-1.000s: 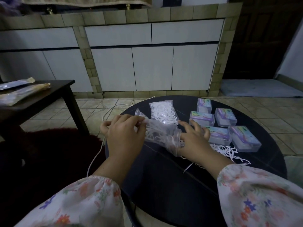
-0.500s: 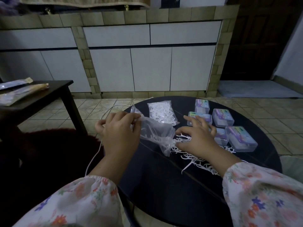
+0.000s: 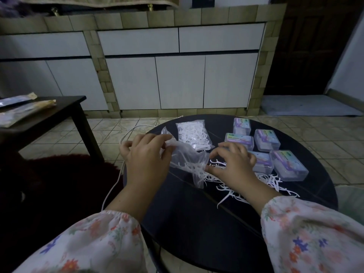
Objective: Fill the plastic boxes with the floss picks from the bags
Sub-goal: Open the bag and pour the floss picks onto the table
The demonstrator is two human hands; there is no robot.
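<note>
My left hand [image 3: 146, 158] pinches the closed end of a clear plastic bag [image 3: 189, 164], tilted so its open mouth points down toward the table. A few white floss picks remain inside near the mouth. My right hand [image 3: 232, 164] rests with fingers spread over the loose floss picks [image 3: 236, 186] spilled on the round black table [image 3: 197, 223], fingertips at the bag's mouth. A second bag full of picks [image 3: 194, 135] lies behind. Several closed clear plastic boxes [image 3: 288, 165] with purple labels stand to the right of my right hand.
A white cord [image 3: 118, 174] runs down past the table's left edge onto the tiled floor. A dark low table [image 3: 59, 113] with packets stands at the left. White cabinets line the back wall. A dark red rug lies at the left.
The bag has emptied most of its picks onto the table. The pile under my right hand has grown and spread, and that hand has shifted slightly right.
</note>
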